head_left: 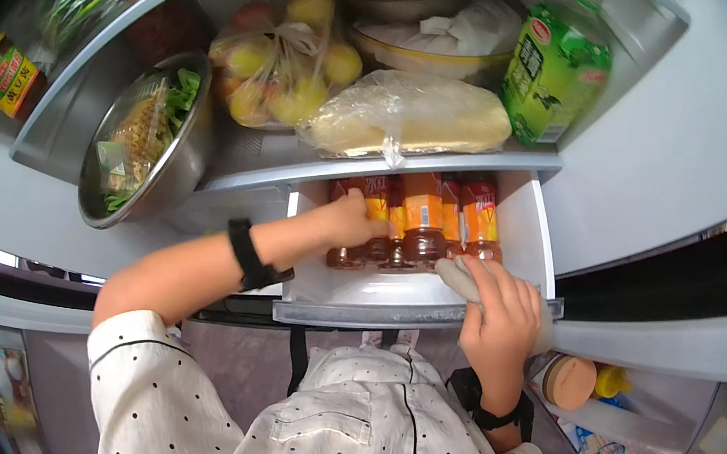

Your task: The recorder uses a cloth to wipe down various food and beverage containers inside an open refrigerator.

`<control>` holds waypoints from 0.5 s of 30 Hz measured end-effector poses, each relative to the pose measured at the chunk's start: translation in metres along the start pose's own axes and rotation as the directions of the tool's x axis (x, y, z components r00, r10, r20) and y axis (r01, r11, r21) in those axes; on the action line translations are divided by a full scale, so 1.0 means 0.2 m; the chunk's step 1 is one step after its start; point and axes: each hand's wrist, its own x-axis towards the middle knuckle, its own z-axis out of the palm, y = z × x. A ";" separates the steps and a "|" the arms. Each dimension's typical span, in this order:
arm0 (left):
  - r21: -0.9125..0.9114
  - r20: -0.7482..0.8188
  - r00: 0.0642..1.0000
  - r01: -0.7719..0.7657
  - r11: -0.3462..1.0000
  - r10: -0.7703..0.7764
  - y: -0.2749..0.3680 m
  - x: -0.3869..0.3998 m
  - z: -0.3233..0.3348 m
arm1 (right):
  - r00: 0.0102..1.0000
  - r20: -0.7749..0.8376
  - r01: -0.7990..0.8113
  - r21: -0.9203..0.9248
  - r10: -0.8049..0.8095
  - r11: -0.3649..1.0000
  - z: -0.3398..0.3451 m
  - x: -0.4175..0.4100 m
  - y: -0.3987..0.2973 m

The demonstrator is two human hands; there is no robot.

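A pulled-out refrigerator drawer [382,292] holds several plastic bottles [425,208] of reddish-brown drink with orange and red labels, lying side by side. My left hand [356,222] reaches in over the leftmost bottles. Its fingers are curled and partly hidden, so whether it grips a bottle does not show. My right hand [504,309] holds a grey cloth [460,282] at the drawer's front right corner. Part of the cloth hangs out past the far side of that hand.
The shelf above carries a green drink bottle [552,72], bagged fruit [266,74], a plastic-wrapped pale block [414,116] and stacked bowls [429,60]. A tilted steel bowl [196,155] of greens stands left, near a sauce jar [12,76]. Open doors with loaded racks [628,424] flank me.
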 end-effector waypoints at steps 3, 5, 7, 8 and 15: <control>-0.315 0.202 0.958 0.260 0.913 -0.204 0.00 0.16 0.04 | 1.000 -0.019 0.006 0.004 -0.006 1.000 0.00 -0.01 0.01; -0.347 0.218 0.949 0.292 0.891 -0.226 0.00 0.22 0.07 | 1.000 -0.015 0.005 -0.009 -0.006 1.000 -0.01 -0.01 0.01; -0.262 0.211 0.949 0.286 0.922 -0.235 0.00 0.27 0.10 | 1.000 -0.025 0.007 -0.009 -0.007 1.000 0.00 -0.02 0.02; -0.255 0.213 0.950 0.281 0.925 -0.230 -0.04 0.31 0.12 | 1.000 -0.021 0.018 -0.006 -0.019 1.000 0.00 -0.02 0.02; -0.246 0.161 0.968 0.227 0.942 -0.191 -0.01 0.32 0.13 | 0.998 -0.054 0.032 0.030 -0.031 0.999 0.00 -0.04 0.02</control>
